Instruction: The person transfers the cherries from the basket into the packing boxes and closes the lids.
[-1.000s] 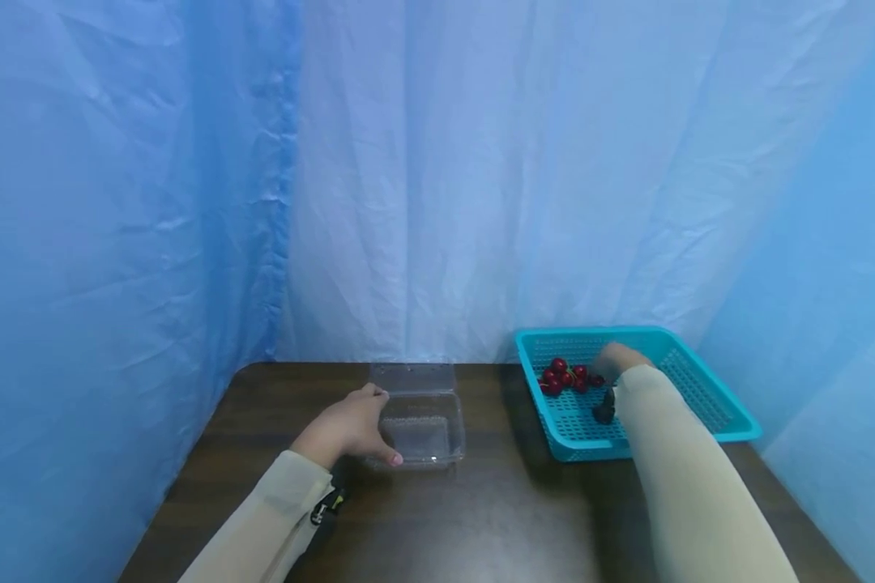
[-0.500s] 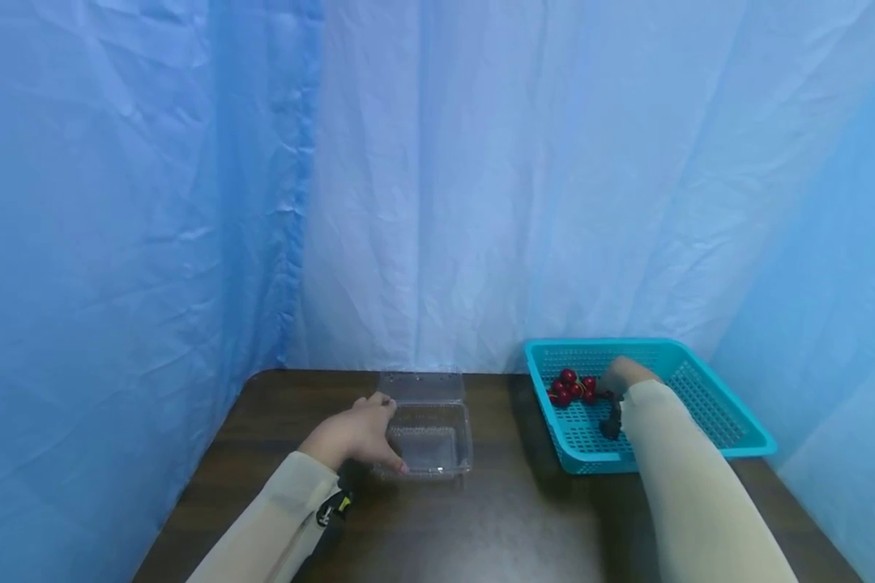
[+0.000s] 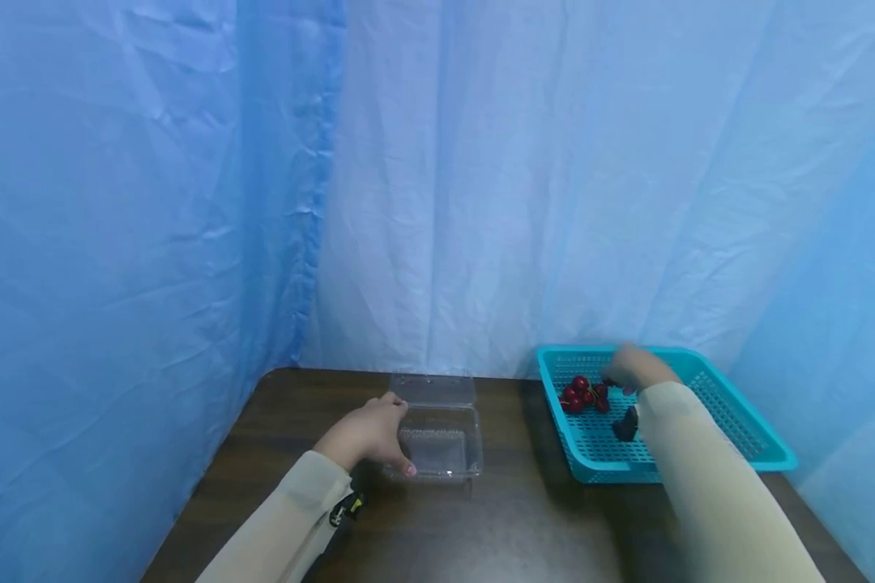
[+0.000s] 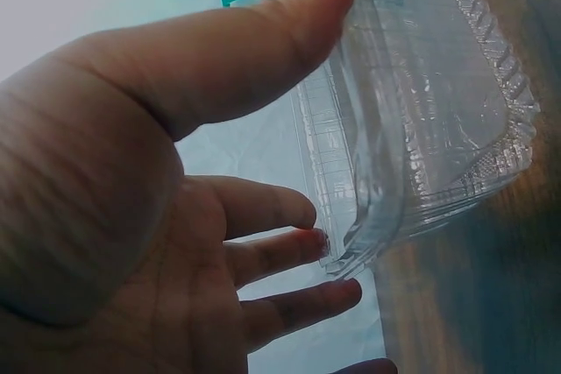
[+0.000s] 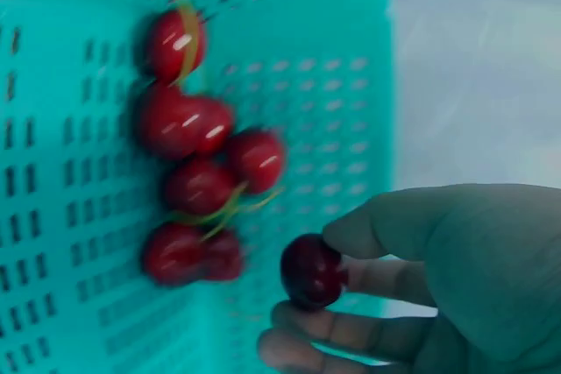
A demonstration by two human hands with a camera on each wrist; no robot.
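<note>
In the right wrist view, my right hand (image 5: 403,278) pinches a dark red cherry (image 5: 311,271) between thumb and fingers. It is over the turquoise plastic basket (image 3: 603,474), where several more red cherries (image 3: 582,395) lie clustered at the left, some with green stems (image 5: 230,209). My left hand (image 3: 368,433) is at the left side of a clear plastic clamshell box (image 3: 441,449). Its thumb (image 4: 298,24) lies against the box rim, and its fairly straight fingers reach the edge near the hinge. The box's lid (image 3: 433,390) is folded back, and no fruit shows inside.
Box and basket stand apart on a dark wooden table (image 3: 510,518), the basket to the right. Pale blue curtains (image 3: 481,202) hang close behind the table and along both sides. The basket's far rim is near the back curtain.
My right hand has risen a little inside the basket, away from the cherry cluster. The left hand keeps its place at the box. The head view has shifted slightly.
</note>
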